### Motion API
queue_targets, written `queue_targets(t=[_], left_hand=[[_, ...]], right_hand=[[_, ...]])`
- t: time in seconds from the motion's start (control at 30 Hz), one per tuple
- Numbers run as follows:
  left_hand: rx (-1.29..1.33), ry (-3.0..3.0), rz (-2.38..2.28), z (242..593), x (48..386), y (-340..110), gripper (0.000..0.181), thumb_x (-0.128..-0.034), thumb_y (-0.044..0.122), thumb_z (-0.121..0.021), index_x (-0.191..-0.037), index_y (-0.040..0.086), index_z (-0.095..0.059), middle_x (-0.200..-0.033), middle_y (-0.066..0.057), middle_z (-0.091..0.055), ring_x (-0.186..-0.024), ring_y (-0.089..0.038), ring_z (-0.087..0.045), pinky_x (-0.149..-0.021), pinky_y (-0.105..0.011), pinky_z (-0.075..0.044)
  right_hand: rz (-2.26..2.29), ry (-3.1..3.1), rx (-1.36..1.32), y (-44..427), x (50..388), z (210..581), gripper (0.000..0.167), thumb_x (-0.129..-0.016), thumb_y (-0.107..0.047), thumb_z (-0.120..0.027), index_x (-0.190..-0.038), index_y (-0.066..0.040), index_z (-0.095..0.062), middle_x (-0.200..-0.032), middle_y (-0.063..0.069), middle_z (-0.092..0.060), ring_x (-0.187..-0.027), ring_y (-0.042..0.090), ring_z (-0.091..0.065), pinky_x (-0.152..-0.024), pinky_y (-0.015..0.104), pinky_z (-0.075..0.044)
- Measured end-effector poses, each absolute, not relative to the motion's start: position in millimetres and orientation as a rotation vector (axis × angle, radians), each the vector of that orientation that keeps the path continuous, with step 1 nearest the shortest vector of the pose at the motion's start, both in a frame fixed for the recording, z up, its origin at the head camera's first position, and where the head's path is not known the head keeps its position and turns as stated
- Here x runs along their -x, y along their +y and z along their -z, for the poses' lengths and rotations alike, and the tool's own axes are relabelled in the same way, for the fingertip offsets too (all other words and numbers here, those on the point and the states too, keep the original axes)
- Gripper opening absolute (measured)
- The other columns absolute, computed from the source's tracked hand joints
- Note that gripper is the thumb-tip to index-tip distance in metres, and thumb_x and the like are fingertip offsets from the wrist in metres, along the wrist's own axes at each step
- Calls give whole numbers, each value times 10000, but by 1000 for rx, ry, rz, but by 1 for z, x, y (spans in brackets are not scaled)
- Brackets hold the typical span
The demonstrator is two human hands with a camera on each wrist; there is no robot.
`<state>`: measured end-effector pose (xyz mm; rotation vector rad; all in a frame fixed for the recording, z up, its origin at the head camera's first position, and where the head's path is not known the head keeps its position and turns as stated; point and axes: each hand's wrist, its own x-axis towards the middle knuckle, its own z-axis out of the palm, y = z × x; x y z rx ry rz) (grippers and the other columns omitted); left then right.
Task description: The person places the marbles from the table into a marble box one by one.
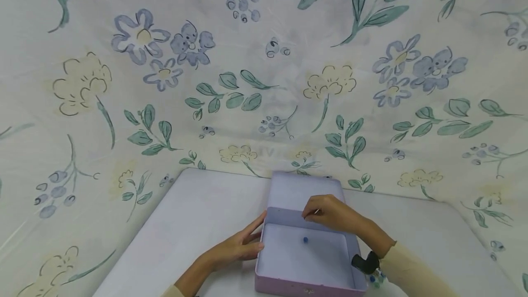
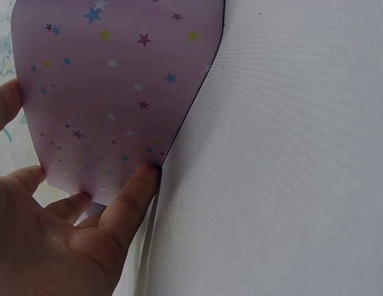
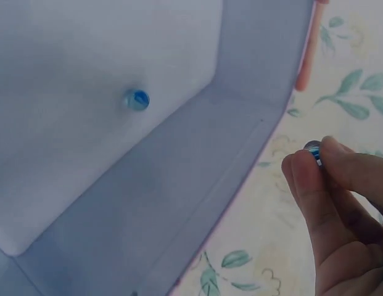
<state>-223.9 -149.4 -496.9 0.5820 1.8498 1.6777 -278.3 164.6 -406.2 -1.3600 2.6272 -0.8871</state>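
Note:
An open lilac box (image 1: pixel 305 285) has a starry outer side (image 2: pixel 111 92) in the left wrist view. My left hand (image 1: pixel 231 251) rests against its left wall with spread fingers (image 2: pixel 126 206) touching that side. Above the back part of the box, my right hand (image 1: pixel 332 214) pinches a clear-and-blue glass marble (image 3: pixel 312 149) between thumb and fingertips. A second blue marble (image 1: pixel 305 239) lies on the box's pale floor, also visible as a blue marble (image 3: pixel 137 100) in the right wrist view.
Behind the box its lid (image 1: pixel 305 189) leans back, opened. Several blue and green marbles (image 1: pixel 376 279) sit on the white table (image 1: pixel 198 210) by the box's right side, partly hidden by the right wrist camera (image 1: pixel 365 263). Floral cloth (image 1: pixel 247 118) hangs behind the table.

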Motion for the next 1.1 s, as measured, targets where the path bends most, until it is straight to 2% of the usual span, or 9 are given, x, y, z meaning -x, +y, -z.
queue_targets(t=[0.27, 0.53, 1.1], left_hand=[[-556, 1850, -1679, 497, 223, -149, 783, -1030, 295, -539, -1607, 382, -17, -1700, -71, 74, -1522, -503, -56, -1103, -586, -420], [-563, 1850, -1685, 498, 224, -149, 789, -1026, 291, -548, -1608, 379, -22, -1701, -63, 70, -1520, -507, -60, -1097, -582, -428], [-566, 1860, -1681, 497, 223, -149, 761, -1034, 296, -535, -1604, 399, -40, -1701, -80, 54, -1524, -494, -73, -1094, -567, -438]], right_hand=[[754, 2605, 1399, 140, 283, 419, 129, -866, -2, -739, -944, -98, -776, -908, 5, -734, -815, -9, -630, -726, 143, -550], [712, 2570, 1380, 122, 285, 431, 96, -875, 5, -729, -958, -23, -768, -911, 40, -734, -799, -18, -627, -720, 117, -538], [708, 2605, 1334, 110, 290, 453, 75, -892, -12, -716, -933, -45, -769, -939, 20, -748, -855, 23, -655, -770, 151, -551]])
